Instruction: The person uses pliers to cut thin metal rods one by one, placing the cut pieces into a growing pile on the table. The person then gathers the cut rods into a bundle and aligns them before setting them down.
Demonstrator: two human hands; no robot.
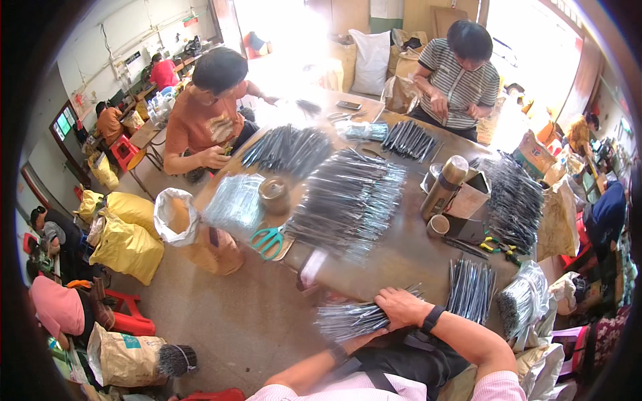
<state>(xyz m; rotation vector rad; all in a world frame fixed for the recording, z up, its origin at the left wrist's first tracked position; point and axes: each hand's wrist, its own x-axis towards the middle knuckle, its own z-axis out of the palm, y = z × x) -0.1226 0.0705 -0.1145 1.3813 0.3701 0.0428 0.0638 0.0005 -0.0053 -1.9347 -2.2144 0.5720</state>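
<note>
My right hand lies over a bundle of thin dark sticks in clear sleeves at the near edge of the brown table, with its fingers curled around the bundle's right end. A black band circles that wrist. My left hand reaches under the same bundle from below, and its fingers are hidden by the bundle and my right hand. The bundle sticks out to the left past the table edge. A second, flatter bundle rests just right of my right hand.
A large heap of the same sticks fills the table's middle, beside teal scissors, a tape roll, a metal flask and a cup. Two people work at the far side. Yellow sacks stand on the left.
</note>
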